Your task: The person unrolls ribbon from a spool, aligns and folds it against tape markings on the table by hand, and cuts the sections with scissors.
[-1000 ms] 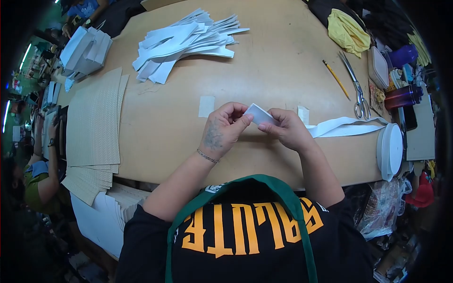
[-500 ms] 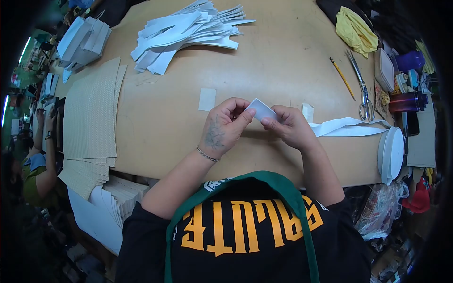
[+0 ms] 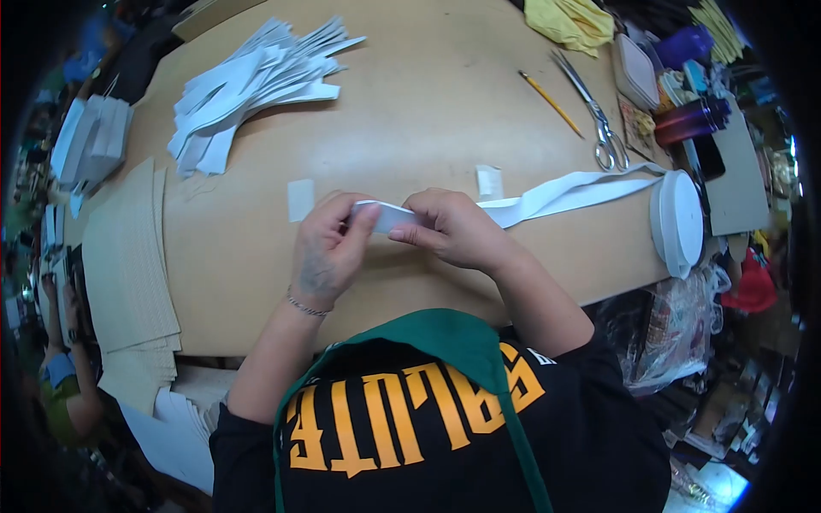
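Well, from the camera on my head, I see both my hands over the tan table [image 3: 410, 128], near the side close to me. Between them is a small flat white piece [image 3: 386, 219]. My left hand [image 3: 329, 244] has its thumb and fingers pinched on one end of it. My right hand [image 3: 457, 227] is pinched on the other end, with the thumb on the side that faces me. The middle of the piece shows between my two thumbs.

A long white band [image 3: 556, 195] comes from behind my right hand and goes to a white roll [image 3: 677, 224] at the table's right edge. I can't tell if the piece is the end of that band, because my hand hides it.

Past my left hand is a pale square patch [image 3: 301, 200] on the table. Another pale patch [image 3: 490, 181] is just past my right hand, beside the band. Farther off on the right are a yellow pencil [image 3: 552, 104] and silver scissors [image 3: 596, 115]. A messy pile of white strips [image 3: 248, 94] lies far off on the left, and big cream sheets [image 3: 128, 256] are stacked nearer on that side.
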Demonstrator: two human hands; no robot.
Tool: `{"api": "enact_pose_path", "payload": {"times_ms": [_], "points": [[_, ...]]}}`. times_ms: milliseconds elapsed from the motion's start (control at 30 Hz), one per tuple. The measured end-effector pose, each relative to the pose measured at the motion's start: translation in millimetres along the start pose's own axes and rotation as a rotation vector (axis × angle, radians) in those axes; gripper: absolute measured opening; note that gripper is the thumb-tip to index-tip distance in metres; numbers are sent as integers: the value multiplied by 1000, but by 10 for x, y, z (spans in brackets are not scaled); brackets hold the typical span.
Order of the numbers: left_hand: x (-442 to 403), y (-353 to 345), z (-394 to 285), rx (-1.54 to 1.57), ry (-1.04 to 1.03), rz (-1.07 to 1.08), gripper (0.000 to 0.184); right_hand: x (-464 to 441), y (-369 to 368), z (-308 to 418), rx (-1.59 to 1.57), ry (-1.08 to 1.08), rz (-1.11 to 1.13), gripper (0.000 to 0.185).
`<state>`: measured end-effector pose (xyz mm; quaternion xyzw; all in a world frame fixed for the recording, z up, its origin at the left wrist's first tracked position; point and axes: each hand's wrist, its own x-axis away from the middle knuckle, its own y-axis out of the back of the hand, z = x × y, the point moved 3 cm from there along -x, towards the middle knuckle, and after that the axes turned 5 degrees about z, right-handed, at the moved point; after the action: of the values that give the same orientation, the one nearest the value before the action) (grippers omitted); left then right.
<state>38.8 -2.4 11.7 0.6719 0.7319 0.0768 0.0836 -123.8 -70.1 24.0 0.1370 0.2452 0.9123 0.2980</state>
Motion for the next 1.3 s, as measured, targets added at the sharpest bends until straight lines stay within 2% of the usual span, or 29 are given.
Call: {"api": "enact_pose_path", "payload": {"times_ms": [67, 167, 233, 300, 400, 500, 600, 700, 800, 833, 933, 1000, 1067, 1167, 1300], "points": [[9, 50, 7, 43, 32, -39, 17, 84, 100, -43, 99, 45, -16, 32], [12, 108, 84, 197, 126, -99, 23, 371, 450, -250, 453, 26, -71, 32], [8, 113, 224, 258, 172, -121, 23, 606, 691, -416, 529, -63, -135, 31], [-1, 96, 281, 279, 211, -144, 23, 804, 917, -581, 554, -281, -142, 31], [-18, 36, 314, 270, 235, -175, 23, 1057, 1134, -814, 575, -438, -210, 30], [-25, 19, 354, 289, 227, -203, 24, 1140, 1211, -888, 570, -501, -199, 28], [-27, 17, 351, 290, 260, -234, 23, 1092, 1140, -918, 745, -444, -257, 27], [-26, 48, 377, 276, 295, -271, 22, 955, 1106, -889, 798, -493, -250, 26], [-55, 53, 404, 253, 306, -263, 21, 935, 1132, -1021, 895, -326, -345, 26], [-40, 86, 428, 248, 294, -251, 21, 996, 1212, -1004, 927, -333, -364, 32], [-8, 64, 423, 257, 288, -238, 21, 1560, 1816, -1255, 903, -540, -801, 45], [17, 68, 406, 255, 289, -251, 21, 2005, 2239, -1408, 905, -954, -959, 66], [35, 72, 397, 256, 278, -257, 21, 2185, 2433, -1404, 760, -1375, -872, 82], [43, 99, 375, 262, 273, -250, 22, 2459, 2453, -1754, 872, -1481, -800, 91], [111, 160, 340, 291, 278, -263, 22, 2512, 2325, -1851, 1043, -1358, -810, 90]]}}
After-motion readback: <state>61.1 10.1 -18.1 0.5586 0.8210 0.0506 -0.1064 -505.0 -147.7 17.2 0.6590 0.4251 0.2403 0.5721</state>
